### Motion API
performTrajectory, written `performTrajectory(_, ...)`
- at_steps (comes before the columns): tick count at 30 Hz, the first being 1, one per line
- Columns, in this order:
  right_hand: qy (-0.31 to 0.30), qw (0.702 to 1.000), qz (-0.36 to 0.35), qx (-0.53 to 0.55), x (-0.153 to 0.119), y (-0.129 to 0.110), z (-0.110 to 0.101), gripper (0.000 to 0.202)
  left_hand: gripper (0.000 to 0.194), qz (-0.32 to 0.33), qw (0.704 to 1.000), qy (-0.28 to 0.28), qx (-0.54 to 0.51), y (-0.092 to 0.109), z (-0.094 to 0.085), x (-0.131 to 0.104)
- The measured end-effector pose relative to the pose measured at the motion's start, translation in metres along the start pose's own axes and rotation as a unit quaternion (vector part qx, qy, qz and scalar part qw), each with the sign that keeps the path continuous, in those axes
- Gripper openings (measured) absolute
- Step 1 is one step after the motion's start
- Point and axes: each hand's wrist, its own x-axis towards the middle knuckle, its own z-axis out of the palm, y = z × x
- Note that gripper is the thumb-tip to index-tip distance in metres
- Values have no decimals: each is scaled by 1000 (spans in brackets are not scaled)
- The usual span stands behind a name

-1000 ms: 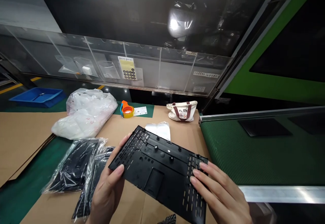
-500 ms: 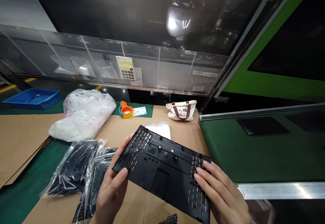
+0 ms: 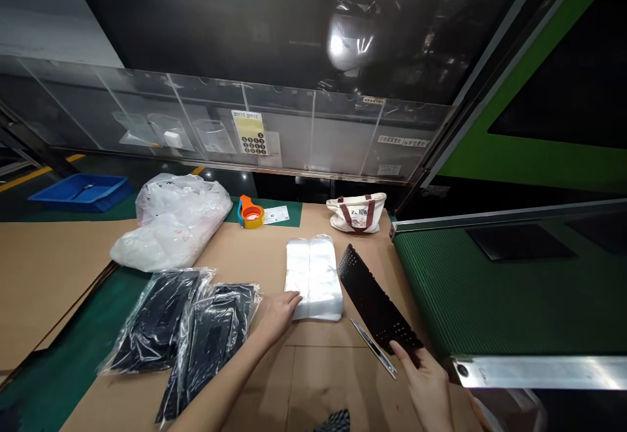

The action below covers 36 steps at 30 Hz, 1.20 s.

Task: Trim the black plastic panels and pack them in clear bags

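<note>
In the head view my right hand [image 3: 424, 380] grips the lower end of a black perforated plastic panel [image 3: 375, 298], tilted up on its edge to the right. My left hand [image 3: 279, 314] is at the lower left edge of a stack of clear plastic bags [image 3: 318, 275], its fingers drawn together on the film; the thumb is mostly hidden. Tweezers [image 3: 373, 348] lie between the stack and the panel. Beside my left forearm are two black panels in clear bags, one bagged panel [image 3: 151, 321] partly under the other bagged panel [image 3: 213, 334].
A white plastic sack [image 3: 171, 223], an orange tape dispenser [image 3: 251, 213] and a canvas bag [image 3: 357, 213] stand along the back. Right is a green conveyor belt [image 3: 490, 301] carrying dark panels [image 3: 519, 241]. A blue tray [image 3: 83, 191] sits far left, near cardboard sheets [image 3: 53, 268].
My left hand has let go of the black panel and moved to the bag stack. My right hand has swung the panel rightward, uncovering the stack and the tweezers.
</note>
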Motion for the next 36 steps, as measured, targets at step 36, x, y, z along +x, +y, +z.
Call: performTrajectory(36, -122, 992, -38, 24, -33, 19, 55, 39, 28, -29, 956, -291, -21, -19, -6, 73)
